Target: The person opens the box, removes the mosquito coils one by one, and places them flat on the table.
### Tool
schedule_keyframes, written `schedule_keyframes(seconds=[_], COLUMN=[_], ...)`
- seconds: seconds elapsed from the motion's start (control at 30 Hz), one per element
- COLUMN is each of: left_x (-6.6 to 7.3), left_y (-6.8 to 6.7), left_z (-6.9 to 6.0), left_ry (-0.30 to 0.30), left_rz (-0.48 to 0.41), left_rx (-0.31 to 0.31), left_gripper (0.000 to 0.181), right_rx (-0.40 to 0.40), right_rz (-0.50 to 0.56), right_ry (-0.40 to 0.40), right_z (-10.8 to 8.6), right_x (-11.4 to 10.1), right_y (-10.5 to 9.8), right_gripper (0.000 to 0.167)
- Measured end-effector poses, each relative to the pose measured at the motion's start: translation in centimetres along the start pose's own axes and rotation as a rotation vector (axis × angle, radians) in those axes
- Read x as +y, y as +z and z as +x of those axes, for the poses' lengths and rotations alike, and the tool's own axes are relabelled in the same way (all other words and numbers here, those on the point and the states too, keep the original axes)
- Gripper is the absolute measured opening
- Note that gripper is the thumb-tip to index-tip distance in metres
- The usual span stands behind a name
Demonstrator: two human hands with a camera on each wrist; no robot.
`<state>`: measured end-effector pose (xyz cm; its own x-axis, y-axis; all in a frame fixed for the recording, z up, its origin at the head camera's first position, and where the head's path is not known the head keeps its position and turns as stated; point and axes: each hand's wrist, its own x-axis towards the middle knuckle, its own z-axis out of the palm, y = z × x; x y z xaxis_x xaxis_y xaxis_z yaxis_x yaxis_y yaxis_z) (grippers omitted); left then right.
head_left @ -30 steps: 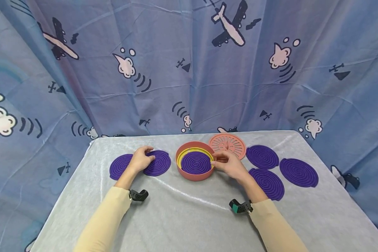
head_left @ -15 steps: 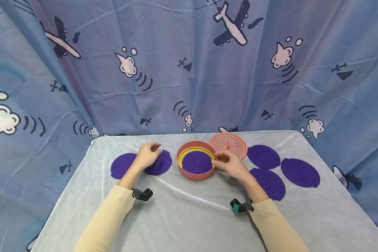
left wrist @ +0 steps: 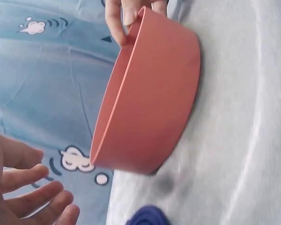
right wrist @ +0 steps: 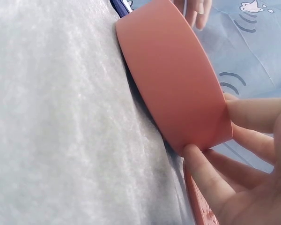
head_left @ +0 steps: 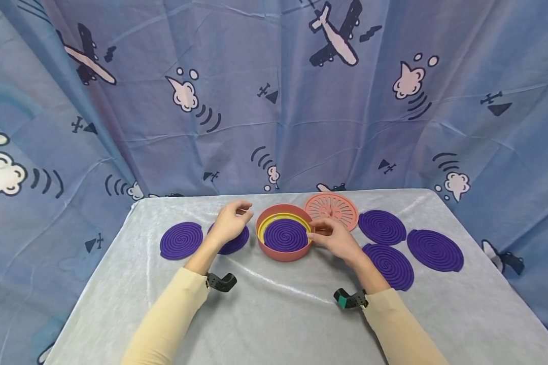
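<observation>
A round terracotta tub (head_left: 283, 257) stands mid-table in the head view. Inside it lie a yellow ring-shaped piece (head_left: 264, 226) and a purple spiral coaster (head_left: 285, 235). My right hand (head_left: 335, 241) grips the tub's right rim, the thumb over the edge and the fingers against the outer wall (right wrist: 173, 79). My left hand (head_left: 230, 221) hovers just left of the tub, fingers extended and holding nothing. It partly hides another purple spiral coaster (head_left: 234, 246). In the left wrist view the left hand (left wrist: 30, 194) is apart from the tub wall (left wrist: 154, 89).
At the far left lies a purple spiral coaster (head_left: 181, 241). Behind the tub's right side is a slotted orange lid-like disc (head_left: 333, 209). Three more purple coasters lie on the right, one of them the outermost coaster (head_left: 435, 250). A patterned curtain (head_left: 274, 101) hangs behind the table.
My left hand has left the coaster on the left and moved right toward the tub, uncovering the far-left coaster. The right hand has stayed on the tub's rim.
</observation>
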<state>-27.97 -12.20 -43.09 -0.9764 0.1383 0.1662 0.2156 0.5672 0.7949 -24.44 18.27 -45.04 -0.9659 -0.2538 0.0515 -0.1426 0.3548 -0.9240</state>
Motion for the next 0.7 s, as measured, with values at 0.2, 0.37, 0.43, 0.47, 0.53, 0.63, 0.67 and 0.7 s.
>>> schedule_keyframes(seconds=[0.2,0.37,0.43,0.47,0.53,0.63,0.67,0.7], left_x=[1.5,2.6,2.9,3.0,3.3,3.5,3.5,3.5], left_y=[1.0,2.1,2.7,3.0,3.6,4.4,4.7,5.0], left_z=[0.1,0.4,0.7,0.7,1.0,1.3,1.4,1.6], left_ry=[0.023,0.029,0.029,0.028,0.027,0.041,0.05,0.058], left_rz=[-0.005,-0.001,0.006,0.008,0.016,0.028,0.039,0.052], left_rx=[-0.022,-0.074,-0.093,-0.101,-0.118,-0.14,-0.147,-0.154], left_gripper=[0.031,0.032,0.032,0.032,0.032,0.032,0.032,0.032], right_rx=[-0.012,0.004,0.008,0.01,0.011,0.004,0.002,-0.001], right_rz=[-0.013,-0.014,-0.017,-0.016,-0.016,0.004,0.013,0.02], right_ry=[0.003,0.002,0.0,0.002,0.004,0.007,0.003,-0.001], right_z=[-0.5,0.5,0.8,0.9,1.0,1.0,1.0,1.0], right_x=[-1.3,0.9,1.7,1.9,2.1,2.3,2.2,2.2], right_y=[-0.1,-0.1,-0.1,-0.1,-0.1,-0.1,-0.1,-0.1], right_gripper=[0.041,0.042,0.042,0.043,0.043,0.042,0.042,0.042])
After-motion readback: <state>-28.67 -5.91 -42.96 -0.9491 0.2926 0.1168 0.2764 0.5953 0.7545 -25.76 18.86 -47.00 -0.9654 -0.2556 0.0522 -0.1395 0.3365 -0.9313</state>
